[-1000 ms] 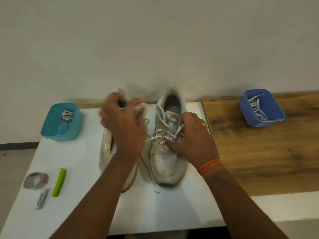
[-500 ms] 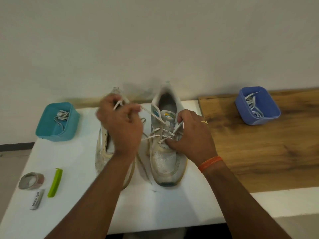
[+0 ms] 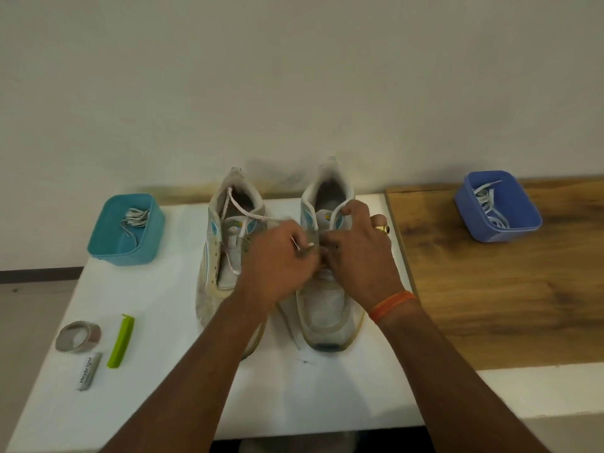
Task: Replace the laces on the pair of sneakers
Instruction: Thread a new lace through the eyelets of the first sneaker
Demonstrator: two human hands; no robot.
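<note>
1. Two worn pale sneakers stand side by side on the white table [image 3: 170, 380], toes toward the person, heels toward the wall.
2. Both hands work over the eyelets of the right sneaker [image 3: 328, 308]. The left hand [image 3: 277, 266] has its fingers curled and pinches a white lace [image 3: 302, 246] by its end; the lace runs back across the left sneaker [image 3: 225, 243] and loops into that shoe's opening.
3. The right hand [image 3: 358, 253] has its fingers curled over the right sneaker's tongue and lacing; it seems to grip the lacing there, though exactly what it holds is hidden under the fingers.
4. The left sneaker's eyelet rows look mostly bare, with only a loose strand lying in it, so that shoe still appears to need lacing.
5. On the right sneaker a little lace shows below the hands; whether it is being pulled out or threaded in cannot be told.
6. A teal bin [image 3: 125, 230] to the left holds a bundle of laces; a blue bin [image 3: 496, 207] on the wooden surface [image 3: 506, 305] to the right holds more.
7. Judged from this, the job is in its middle: neither shoe is finished.
</note>
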